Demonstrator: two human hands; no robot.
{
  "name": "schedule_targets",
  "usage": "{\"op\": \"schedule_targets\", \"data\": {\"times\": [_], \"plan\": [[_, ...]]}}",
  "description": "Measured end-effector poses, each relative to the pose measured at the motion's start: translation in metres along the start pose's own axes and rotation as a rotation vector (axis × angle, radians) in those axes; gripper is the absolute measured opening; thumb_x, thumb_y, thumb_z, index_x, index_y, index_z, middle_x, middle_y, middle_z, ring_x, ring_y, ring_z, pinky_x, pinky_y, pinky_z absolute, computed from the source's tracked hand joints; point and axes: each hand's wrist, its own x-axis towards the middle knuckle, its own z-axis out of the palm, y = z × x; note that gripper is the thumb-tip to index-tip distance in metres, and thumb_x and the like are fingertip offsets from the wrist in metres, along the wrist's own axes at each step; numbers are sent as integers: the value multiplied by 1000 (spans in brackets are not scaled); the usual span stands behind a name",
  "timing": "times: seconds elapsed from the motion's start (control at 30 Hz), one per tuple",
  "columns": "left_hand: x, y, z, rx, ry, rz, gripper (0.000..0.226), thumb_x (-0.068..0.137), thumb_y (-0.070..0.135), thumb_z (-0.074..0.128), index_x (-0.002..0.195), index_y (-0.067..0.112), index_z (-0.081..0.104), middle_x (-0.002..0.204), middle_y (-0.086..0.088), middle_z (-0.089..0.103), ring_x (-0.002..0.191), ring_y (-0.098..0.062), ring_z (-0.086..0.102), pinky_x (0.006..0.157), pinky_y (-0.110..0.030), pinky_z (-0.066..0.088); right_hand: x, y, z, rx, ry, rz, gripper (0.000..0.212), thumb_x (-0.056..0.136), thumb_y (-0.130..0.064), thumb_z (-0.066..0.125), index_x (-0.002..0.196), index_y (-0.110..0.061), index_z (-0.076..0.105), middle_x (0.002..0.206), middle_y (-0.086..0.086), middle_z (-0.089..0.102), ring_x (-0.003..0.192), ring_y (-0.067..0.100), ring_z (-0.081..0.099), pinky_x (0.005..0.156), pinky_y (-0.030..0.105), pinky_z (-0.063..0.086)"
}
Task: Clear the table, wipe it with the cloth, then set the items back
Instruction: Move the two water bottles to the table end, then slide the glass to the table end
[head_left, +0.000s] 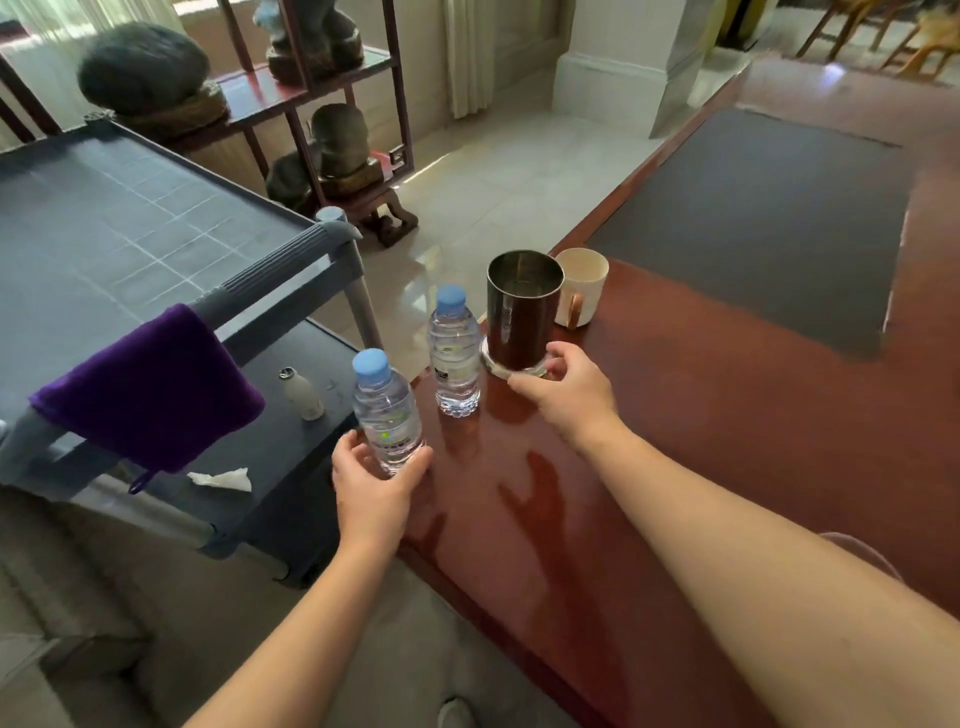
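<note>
table (727, 415): bottles (453, 353) left of cup (523, 312) | mug (582, 283) behind (touching cup)

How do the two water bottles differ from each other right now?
The near bottle is gripped at its base by the left hand; the far bottle stands free, touched by nothing. The near bottle is at the table edge beside the cart, while the far bottle stands next to the dark metal cup that the right hand holds at its base. Both are upright, clear, with light blue caps.
</note>
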Motion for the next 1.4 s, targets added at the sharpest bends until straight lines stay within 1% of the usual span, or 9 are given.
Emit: {"op": "schedule_targets", "data": {"times": [0.17, 0.4, 0.53, 0.67, 0.83, 1.07, 1.17, 1.23, 1.4], "plan": [[-44, -16, 26, 104, 19, -39, 66, 78, 38, 77, 132, 15, 46, 128, -7, 54, 111, -16, 52, 94, -32, 40, -18, 24, -57, -44, 38, -4, 63, 73, -41, 78, 129, -22, 57, 111, -4, 60, 105, 16, 58, 83, 26, 41], [-117, -3, 105, 245, -284, 239, 52, 78, 42, 75, 123, 27, 52, 119, 9, 49, 108, -6, 48, 91, -26, 36, -56, 67, -154, -86, 133, -7, 53, 74, -39, 75, 123, -23, 61, 109, -5, 61, 100, 14, 59, 78, 23, 39], [-161, 5, 145, 275, -434, 336, 51, 79, 42, 73, 124, 29, 52, 119, 16, 49, 112, -2, 48, 94, -24, 37, -76, 88, -204, -133, 201, 14, 50, 76, -36, 74, 123, -22, 61, 108, -5, 61, 101, 15, 59, 80, 25, 41], [-192, 0, 165, 420, -535, 437, 51, 82, 46, 69, 126, 28, 51, 119, 21, 46, 111, 0, 45, 87, -21, 35, -93, 105, -241, -121, 258, 68, 49, 77, -36, 73, 122, -23, 61, 109, -5, 61, 103, 15, 59, 85, 29, 45], [-204, -16, 173, 662, -588, 619, 53, 85, 43, 67, 129, 16, 55, 132, 3, 54, 127, -16, 44, 105, -30, 36, -113, 127, -261, -114, 285, 140, 52, 77, -37, 72, 126, -24, 58, 113, -6, 60, 106, 14, 57, 84, 27, 41], [-209, -35, 168, 980, -634, 813, 59, 92, 57, 46, 138, 20, 50, 153, -9, 37, 145, -27, 26, 118, -40, 18, -141, 159, -257, -147, 269, 247, 73, 73, -44, 73, 138, -22, 49, 130, -2, 54, 123, 17, 50, 96, 32, 41], [-212, -37, 167, 1050, -641, 849, 70, 91, 61, 25, 132, 16, 58, 146, -15, 47, 138, -34, 38, 113, -47, 28, -148, 167, -251, -179, 187, 295, 96, 67, -55, 75, 148, -21, 35, 145, 3, 42, 134, 20, 40, 106, 39, 38], [-212, -40, 166, 1060, -641, 863, 72, 90, 60, 22, 130, 14, 60, 143, -16, 49, 136, -36, 41, 111, -49, 30, -151, 170, -246, -211, 130, 313, 114, 56, -65, 73, 152, -23, 25, 151, 3, 33, 138, 21, 32, 108, 42, 35], [-212, -45, 165, 1071, -660, 837, 72, 93, 60, 19, 134, 15, 57, 147, -15, 46, 139, -35, 36, 115, -44, 16, -156, 175, -231, -354, 24, 276, 130, 46, -74, 71, 153, -35, 8, 155, -4, 21, 142, 18, 18, 108, 41, 30]]}}
